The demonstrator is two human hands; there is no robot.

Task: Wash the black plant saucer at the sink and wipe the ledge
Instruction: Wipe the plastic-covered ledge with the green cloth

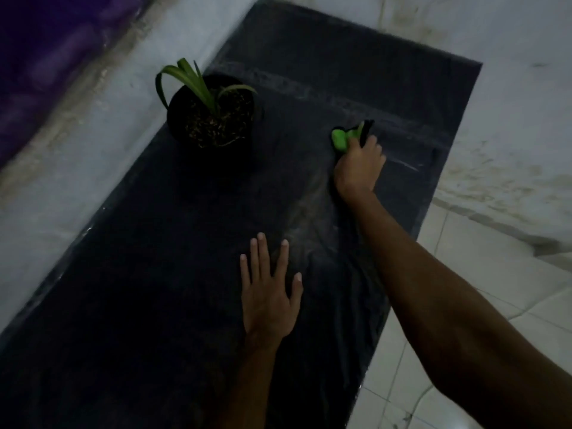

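The ledge [148,305] is seen as a long, nearly black slab that runs from the near edge of the view away toward the far wall. It is bordered on the left by a pale, stained wall [93,156] and on the right by a white tiled floor [470,274]. Its surface is matt and dark over most of its length. A pale, dusty band is drawn across the far end, and faint smeared streaks are seen between the 2 hands.

The left hand [269,305] is laid palm down on the middle of the ledge, with all 5 digits straight and spread apart.

The right hand [359,168] is stretched farther out, near the right edge of the ledge. Its fingers are curled round a green cleaning pad [340,139], which is pressed to the surface just short of the pale band. A dark part is seen at the pad's far end.

A black pot [175,116] is stood on the ledge by the left wall, well apart from both hands. It is filled with speckled soil [216,125] and holds a plant [192,78] with a few long green leaves. Whether a saucer lies under it cannot be told in the dim light.
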